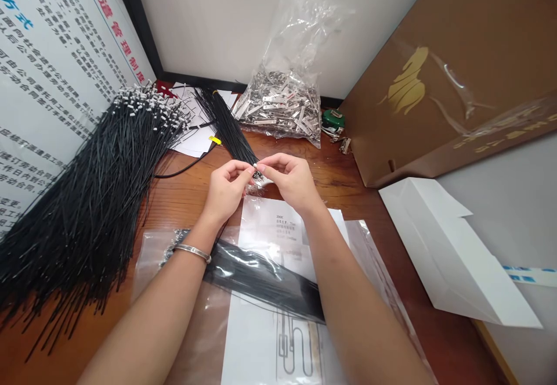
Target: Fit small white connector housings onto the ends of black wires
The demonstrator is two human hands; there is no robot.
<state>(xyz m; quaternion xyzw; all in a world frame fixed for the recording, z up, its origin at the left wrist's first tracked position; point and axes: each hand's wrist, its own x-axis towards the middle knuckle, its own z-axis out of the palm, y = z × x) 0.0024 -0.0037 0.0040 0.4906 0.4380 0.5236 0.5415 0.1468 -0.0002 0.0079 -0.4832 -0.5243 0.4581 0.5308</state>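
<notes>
In the middle of the desk, my left hand [227, 192] and my right hand [293, 183] meet fingertip to fingertip, both pinched closed on a small white connector [255, 166]. A thin dark wire seems to run down below my left hand; its link to the connector is hidden. Just beyond my fingers lies a bundle of black wires [226, 123], its near end with shiny metal tips partly covered by my hands. Under my forearms, a clear plastic bag [187, 315] bears more black wires [261, 266] and a printed sheet [252, 338] with a line drawing.
A large heap of black wires with white ends [100, 170] fills the left side. At the back stands a clear bag of metal clips [282, 106], beside a green tape measure [333, 120]. A brown box [456, 65] and a white folded carton [452, 245] are at right.
</notes>
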